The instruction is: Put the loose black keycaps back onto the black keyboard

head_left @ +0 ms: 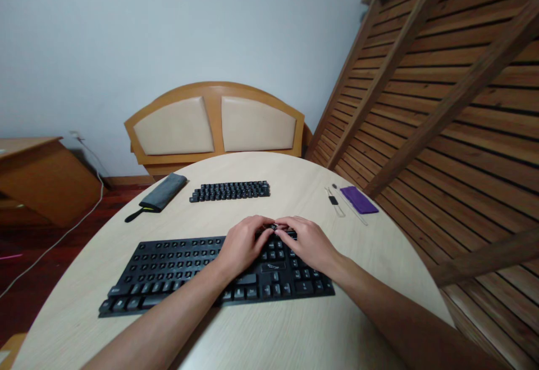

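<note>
A black keyboard [145,288] lies before me on the table; its upper left rows show bare switches, while keycaps remain along its lower rows and right side. Over the keyboard's top edge, right of the middle, my left hand [246,243] and my right hand [311,242] meet fingertip to fingertip. Between them they pinch a small black keycap [274,226], partly covered by the fingers. Both hands are closed on it. Behind the keyboard, loose black keycaps [229,191] stand in neat rows on the tabletop.
The round pale table [295,336] bears a grey pouch [164,193] at the left. At the right lie a wire keycap puller [333,200], a thin rod [350,205] and a purple cloth [360,199]. A wooden headboard [216,123] and slatted panel [412,112] stand beyond.
</note>
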A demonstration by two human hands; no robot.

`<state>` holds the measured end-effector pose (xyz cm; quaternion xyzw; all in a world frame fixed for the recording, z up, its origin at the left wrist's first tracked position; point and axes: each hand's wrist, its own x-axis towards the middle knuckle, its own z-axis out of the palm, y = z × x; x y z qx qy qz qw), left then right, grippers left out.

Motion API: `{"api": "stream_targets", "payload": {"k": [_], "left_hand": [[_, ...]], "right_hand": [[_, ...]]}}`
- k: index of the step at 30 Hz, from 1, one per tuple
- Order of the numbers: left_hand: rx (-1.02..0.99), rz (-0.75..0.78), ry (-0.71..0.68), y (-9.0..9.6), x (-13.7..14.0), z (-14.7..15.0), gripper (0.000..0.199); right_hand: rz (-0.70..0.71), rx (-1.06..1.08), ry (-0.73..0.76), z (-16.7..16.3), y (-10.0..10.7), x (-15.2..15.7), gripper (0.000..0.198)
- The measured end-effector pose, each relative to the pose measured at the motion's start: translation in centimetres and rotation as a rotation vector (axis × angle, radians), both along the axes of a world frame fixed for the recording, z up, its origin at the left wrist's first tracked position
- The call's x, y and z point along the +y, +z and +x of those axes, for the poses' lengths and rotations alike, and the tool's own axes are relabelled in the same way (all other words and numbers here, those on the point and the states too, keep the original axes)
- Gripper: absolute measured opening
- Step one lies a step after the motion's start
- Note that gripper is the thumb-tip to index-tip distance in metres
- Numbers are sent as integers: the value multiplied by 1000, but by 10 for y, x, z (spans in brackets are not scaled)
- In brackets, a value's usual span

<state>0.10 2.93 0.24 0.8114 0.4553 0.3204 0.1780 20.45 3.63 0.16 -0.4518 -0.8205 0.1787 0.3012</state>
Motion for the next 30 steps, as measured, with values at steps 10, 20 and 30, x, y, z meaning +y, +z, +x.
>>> {"api": "stream_targets", "payload": {"k": [10,20,30], "left_hand": [[-370,-400,-29,-4,11,-3,21],[-244,-367,-62,-3,10,-8,17],[-249,-372,-65,0,10,-8,16]], "right_hand": [[-25,42,209,16,6,3,20],[-21,65,245,17,4,4,20],[27,98,266,18,-4,7,15]]}}
